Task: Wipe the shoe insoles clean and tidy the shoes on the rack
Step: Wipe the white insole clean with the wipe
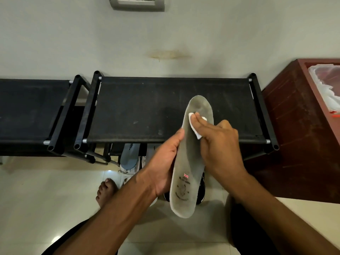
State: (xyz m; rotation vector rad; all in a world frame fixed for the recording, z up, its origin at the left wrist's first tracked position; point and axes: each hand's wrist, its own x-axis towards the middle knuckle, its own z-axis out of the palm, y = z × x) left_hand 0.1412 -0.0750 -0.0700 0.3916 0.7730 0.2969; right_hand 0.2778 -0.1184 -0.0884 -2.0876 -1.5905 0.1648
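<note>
From the head view, the left hand (166, 162) grips a grey insole (191, 159) by its left edge, thumb curled over the rim near the middle, fingers hidden behind it; the insole stands lengthwise away from the person, toe end up over the black shoe rack (165, 109), heel end with its printed logo nearest the camera; the right hand (219, 144) lies on the insole's right side, its fingers pinching a small white wipe (196, 126) and pressing it onto the upper part of the insole, just below the toe; both hands touch the insole, well apart from the rack's top shelf beneath; under that shelf a white shoe (128, 167) holds a blue insole (129, 155); a dark shoe (201, 188) sits behind the grey insole's heel; a second rack (33, 111) stands to the left, a red-brown cabinet (298, 129) to the right; a bare foot (106, 192) rests on the tiled floor (46, 199).
</note>
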